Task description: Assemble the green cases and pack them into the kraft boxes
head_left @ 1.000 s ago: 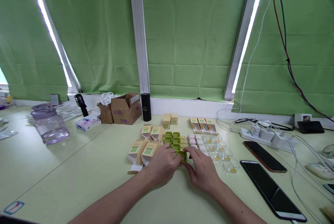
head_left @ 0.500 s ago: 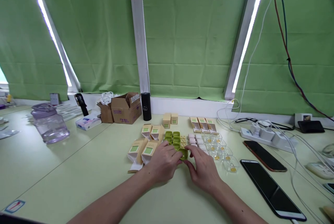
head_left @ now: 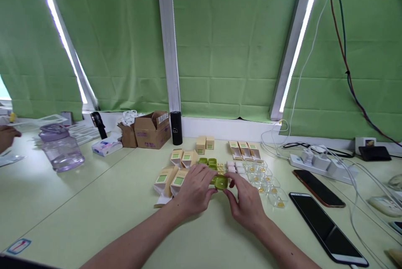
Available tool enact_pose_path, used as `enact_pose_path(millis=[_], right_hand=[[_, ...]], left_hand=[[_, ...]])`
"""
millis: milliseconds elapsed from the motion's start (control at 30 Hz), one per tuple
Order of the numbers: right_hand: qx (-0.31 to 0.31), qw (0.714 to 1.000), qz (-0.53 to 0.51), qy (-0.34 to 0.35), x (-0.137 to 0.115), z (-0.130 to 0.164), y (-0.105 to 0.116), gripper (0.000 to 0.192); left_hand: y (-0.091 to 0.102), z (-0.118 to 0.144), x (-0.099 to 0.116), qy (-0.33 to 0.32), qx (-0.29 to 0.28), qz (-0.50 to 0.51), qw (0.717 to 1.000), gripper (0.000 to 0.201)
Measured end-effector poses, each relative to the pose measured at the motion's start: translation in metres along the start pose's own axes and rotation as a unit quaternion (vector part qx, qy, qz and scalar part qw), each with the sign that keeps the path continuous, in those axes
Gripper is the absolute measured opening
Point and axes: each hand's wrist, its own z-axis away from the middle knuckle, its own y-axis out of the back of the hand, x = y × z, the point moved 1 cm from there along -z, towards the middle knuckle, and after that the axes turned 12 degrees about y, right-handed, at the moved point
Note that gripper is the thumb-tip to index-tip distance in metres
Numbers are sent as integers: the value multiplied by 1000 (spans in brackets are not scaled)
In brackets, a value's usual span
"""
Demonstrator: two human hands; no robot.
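Your left grip [head_left: 195, 189] and right grip [head_left: 246, 201] pinch the square green cup [head_left: 221, 183] between them from its left and right, equally near; it shows no long axis. Right of it, thin clear cups [head_left: 278, 197]; left, folded card cartons [head_left: 163, 180]; just beyond, smooth green cups [head_left: 212, 161] and rounded pale-pink blocks [head_left: 231, 169] on the surface [head_left: 207, 239].
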Motion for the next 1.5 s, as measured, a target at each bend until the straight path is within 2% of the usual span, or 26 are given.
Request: enact_pose_path(millis=[233,500,733,933,1267,1500], right_hand=[[12,1000,-8,-15,1,1,0,31],[18,998,-49,-47,3,1,1,27],[17,995,-84,-56,2,1,0,47],[18,994,-86,-58,5,2,-3,50],[11,989,-127,-81,6,2,-4,45],[7,982,-153,-110,7,2,-4,43]], left_hand=[[-4,1,-4,-8,29,31,999,31],[-4,-1,-5,10,34,61,998,26],[-7,-3,-7,75,9,113,991,22],[-7,-4,-5,123,-22,156,980,18],[-11,-3,-8,143,-35,168,975,28],[-7,-3,-5,118,-64,157,978,28]])
